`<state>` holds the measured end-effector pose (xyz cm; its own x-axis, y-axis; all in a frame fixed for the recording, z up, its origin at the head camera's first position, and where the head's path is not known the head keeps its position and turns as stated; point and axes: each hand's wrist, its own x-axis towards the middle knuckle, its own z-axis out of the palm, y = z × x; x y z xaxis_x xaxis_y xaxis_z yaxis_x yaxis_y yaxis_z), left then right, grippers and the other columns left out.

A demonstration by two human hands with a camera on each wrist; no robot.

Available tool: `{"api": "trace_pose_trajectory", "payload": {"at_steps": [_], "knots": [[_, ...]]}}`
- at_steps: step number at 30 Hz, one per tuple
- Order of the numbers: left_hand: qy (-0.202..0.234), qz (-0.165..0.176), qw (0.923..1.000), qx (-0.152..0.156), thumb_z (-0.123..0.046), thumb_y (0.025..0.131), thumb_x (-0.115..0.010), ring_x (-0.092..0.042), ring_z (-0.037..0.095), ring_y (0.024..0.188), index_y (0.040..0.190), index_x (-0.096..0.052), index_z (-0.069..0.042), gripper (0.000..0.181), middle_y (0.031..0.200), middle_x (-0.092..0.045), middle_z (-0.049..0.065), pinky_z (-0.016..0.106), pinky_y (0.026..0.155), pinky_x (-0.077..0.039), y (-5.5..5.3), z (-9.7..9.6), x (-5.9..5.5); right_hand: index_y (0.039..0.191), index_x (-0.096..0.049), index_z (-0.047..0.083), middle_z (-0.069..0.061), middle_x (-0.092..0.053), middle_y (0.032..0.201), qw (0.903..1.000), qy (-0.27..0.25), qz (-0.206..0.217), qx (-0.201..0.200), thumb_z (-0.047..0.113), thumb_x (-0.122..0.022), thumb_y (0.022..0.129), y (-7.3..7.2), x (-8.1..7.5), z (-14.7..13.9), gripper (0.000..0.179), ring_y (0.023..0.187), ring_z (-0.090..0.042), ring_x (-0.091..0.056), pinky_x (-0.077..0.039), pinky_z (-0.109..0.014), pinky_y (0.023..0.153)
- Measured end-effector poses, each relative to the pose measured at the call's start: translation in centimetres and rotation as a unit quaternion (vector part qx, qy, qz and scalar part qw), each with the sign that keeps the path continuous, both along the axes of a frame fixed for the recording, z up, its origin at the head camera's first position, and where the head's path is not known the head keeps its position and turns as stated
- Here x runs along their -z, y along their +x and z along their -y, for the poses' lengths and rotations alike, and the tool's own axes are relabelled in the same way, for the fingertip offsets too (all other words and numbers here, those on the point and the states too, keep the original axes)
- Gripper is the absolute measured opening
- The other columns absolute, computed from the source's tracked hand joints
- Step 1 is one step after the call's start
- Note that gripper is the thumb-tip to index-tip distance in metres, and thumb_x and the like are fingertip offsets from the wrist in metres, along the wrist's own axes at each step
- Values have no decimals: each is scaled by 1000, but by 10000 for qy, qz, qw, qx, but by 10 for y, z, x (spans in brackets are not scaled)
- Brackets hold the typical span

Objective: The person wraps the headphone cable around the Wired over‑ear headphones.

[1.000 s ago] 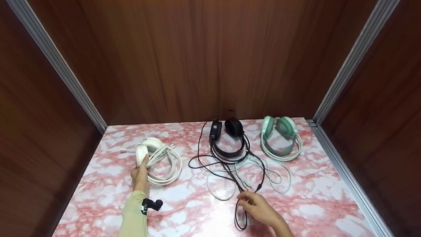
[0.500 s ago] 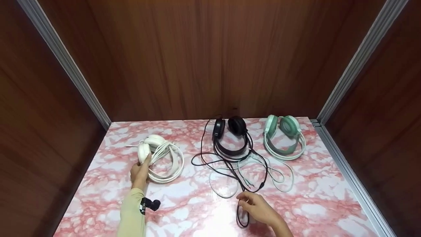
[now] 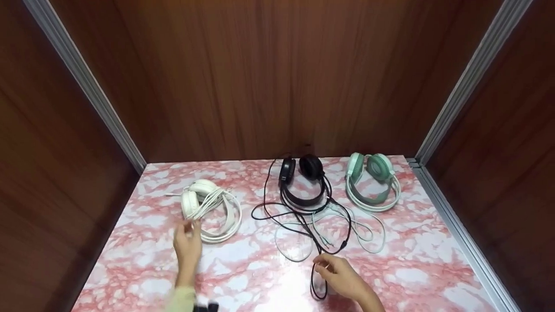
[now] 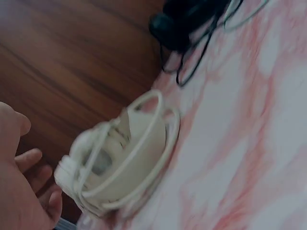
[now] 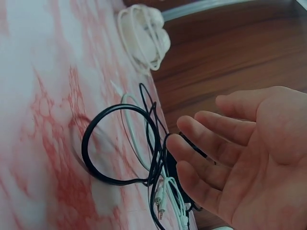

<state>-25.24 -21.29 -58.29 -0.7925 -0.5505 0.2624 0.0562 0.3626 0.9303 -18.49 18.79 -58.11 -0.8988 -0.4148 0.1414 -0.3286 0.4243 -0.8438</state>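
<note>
Black cable loop, six o'clock side of counter.
Lies toward eight o'clock from the nearer right grip, long axis twelve-to-six; fingers relaxed, parted, no pinch seen. Left grip: loosely spread, white headphones at one o'clock.

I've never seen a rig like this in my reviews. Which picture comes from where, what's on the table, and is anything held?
There is no robot: you see a person's bare left hand and right hand. A camera worn on the head took the wide picture, looking forward and down; one camera on each wrist took the two close ones. On the marbled table lie white headphones at the left, black headphones in the middle and green headphones at the right. The left hand is beside the white headphones, the right beside a black cable loop. Neither seems to hold anything.
</note>
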Motion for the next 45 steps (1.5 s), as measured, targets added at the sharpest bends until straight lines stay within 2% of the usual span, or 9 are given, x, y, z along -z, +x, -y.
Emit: {"api": "trace_pose_trajectory", "payload": {"at_steps": [6,11,15,19,23,27,33,39,45], "knots": [[-252,-403,9888,1415,-5,95,-62,-53,9,67,97,-67,0,8,82,-63,7,22,59,-46,56,-50,12,101,-64,10,4,-58,74,9987,-326,-373,-78,8,-59,96,16,4,6,8,62,-1,-50,-46,-23,56],[36,277,9640,2646,-3,96,-59,-58,11,71,98,-67,0,9,81,-64,2,24,63,-48,81,-79,11,102,-65,9,-2,-64,83,9982,-547,-110,-214,7,-58,97,21,8,11,9,68,-2,-54,-49,-24,63],[-83,679,9497,3055,-3,97,-56,-63,19,77,98,-66,-1,10,82,-65,2,24,67,-50,90,-89,0,100,-65,8,-7,-65,83,9989,-389,-203,-153,5,-57,96,23,11,12,9,65,1,-50,-47,-23,59],[-219,538,9486,3110,-3,97,-56,-63,20,74,98,-67,-3,10,84,-66,3,25,63,-51,76,-94,7,95,-67,8,-4,-65,82,9963,-92,-830,186,3,-61,93,11,5,14,8,62,-1,-50,-47,-24,56],[-201,167,9504,3099,-8,97,-59,-64,24,78,100,-67,-4,10,90,-67,8,26,63,-52,52,-100,26,99,-68,5,-2,-67,93,9846,427,-1583,605,3,-63,91,-17,-5,18,9,80,-12,-61,-52,-34,72],[-305,-96,9472,3190,-7,96,-59,-64,25,84,101,-67,-6,9,93,-67,14,27,66,-52,30,-109,32,108,-65,4,-7,-65,108,9646,900,-2321,869,4,-67,87,-52,-14,20,21,103,-25,-60,-46,-44,91],[-910,-92,9452,3134,-4,92,-62,-62,21,91,105,-67,-6,14,98,-66,13,39,75,-51,-1,-124,27,118,-61,0,-21,-56,124,9300,1317,-3268,1049,6,-75,77,-110,-12,24,44,113,-39,-54,-43,-52,94],[-1507,-220,9405,3039,-1,89,-63,-59,30,101,118,-63,-3,29,107,-63,13,45,89,-46,-39,-134,14,128,-53,-1,-26,-48,133,9205,2580,-2723,1096,21,-78,76,-163,-8,29,61,123,-45,-44,-39,-58,96],[-1497,-493,9376,3100,5,86,-62,-59,31,91,120,-61,0,35,102,-61,13,40,83,-50,-59,-145,9,127,-56,3,-20,-50,134,8924,4040,-1886,693,36,-81,75,-193,-1,26,66,132,-44,-35,-30,-61,102]]}}
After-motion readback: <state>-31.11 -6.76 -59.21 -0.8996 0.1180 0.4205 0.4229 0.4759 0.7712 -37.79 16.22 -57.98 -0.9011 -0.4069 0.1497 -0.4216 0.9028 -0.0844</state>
